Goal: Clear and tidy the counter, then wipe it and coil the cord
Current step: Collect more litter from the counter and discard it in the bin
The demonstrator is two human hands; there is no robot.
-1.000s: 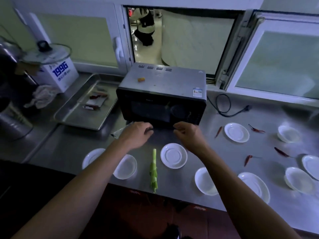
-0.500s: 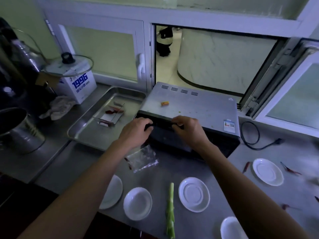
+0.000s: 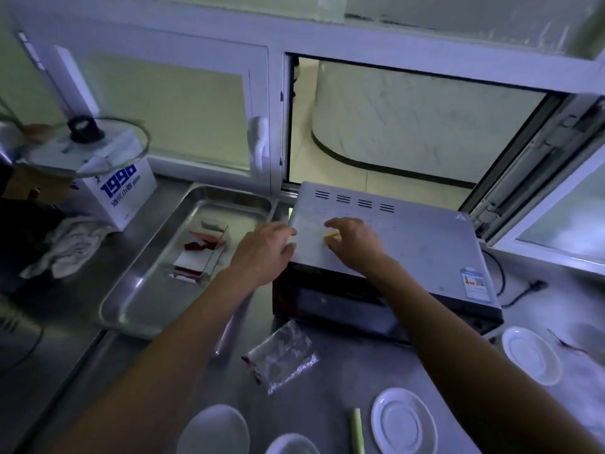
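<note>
Hands meet on the grey lid of the toaster oven (image 3: pixel 409 244), which sits at the back edge of the steel counter (image 3: pixel 327 388). The right hand (image 3: pixel 355 237) curls its fingertips around a small yellow scrap (image 3: pixel 331 235) on the oven top. The left hand (image 3: pixel 265 250) rests on the oven's left top corner, fingers relaxed and holding nothing. The black cord (image 3: pixel 520 291) lies loose on the counter to the oven's right. A metal tray (image 3: pixel 157 290) sits just left of the oven.
</note>
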